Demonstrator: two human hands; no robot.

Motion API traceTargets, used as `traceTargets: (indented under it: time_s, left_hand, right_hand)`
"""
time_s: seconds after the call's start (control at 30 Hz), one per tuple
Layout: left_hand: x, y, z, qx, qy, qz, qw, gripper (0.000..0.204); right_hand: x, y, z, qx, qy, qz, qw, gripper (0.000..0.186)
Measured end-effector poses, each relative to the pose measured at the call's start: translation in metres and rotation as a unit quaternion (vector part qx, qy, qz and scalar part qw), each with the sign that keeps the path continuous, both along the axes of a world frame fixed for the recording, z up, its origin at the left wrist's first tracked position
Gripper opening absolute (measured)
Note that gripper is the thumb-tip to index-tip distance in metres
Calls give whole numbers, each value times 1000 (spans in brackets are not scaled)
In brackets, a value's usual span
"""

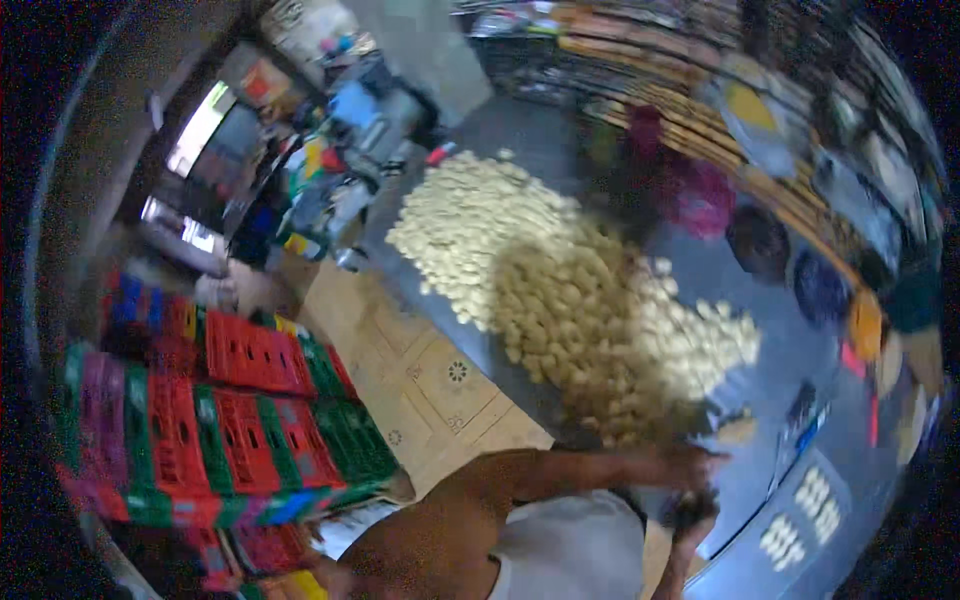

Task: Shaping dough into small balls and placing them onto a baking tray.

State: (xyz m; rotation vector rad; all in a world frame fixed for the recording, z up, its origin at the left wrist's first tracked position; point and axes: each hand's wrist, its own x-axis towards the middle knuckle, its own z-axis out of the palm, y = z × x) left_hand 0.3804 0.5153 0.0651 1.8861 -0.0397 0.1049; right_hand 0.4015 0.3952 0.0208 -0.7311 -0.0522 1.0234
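Observation:
My left arm reaches across the lower middle, and my left hand point(688, 466) is blurred at its end, by the near edge of the dark table point(520, 130). Just below it, my right hand point(700, 520) comes up from the lower edge. Its fingers seem closed round a small dark thing point(686, 508), too smeared to name. Both hands are close together in front of my white top point(575, 550). Beyond them, a wide spread of pale round dough pieces point(470, 220) covers much of the table, partly under a brown shadow. A lone tan piece point(738, 430) lies nearest my hands.
Red and green crates point(250, 430) are stacked at the left on a patterned tiled floor point(430, 380). Along the table's far right side stand a pink basin point(703, 198) and dark bowls point(757, 240). A tray point(850, 490) with small white pieces lies at the lower right.

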Motion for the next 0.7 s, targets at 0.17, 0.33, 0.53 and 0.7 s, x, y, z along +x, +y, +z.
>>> traceTargets:
  time_s: [0.17, 0.33, 0.53, 0.7]
  left_hand:
    - [-30, 8, 30, 426, 31, 68, 902, 31]
    - [-38, 14, -22, 568, 58, 186, 799, 24]
    - [-45, 26, -62, 263, -164, 230, 923, 19]
    - [-56, -63, 64, 205, 29, 138, 969, 17]
  right_hand:
    - [1, -35, -9, -78, -95, 110, 986, 24]
    - [31, -12, 26, -162, -189, 160, 955, 24]
    - [37, -26, 82, -244, -286, 191, 907, 24]
    - [27, -62, 131, -338, -347, 177, 857, 24]
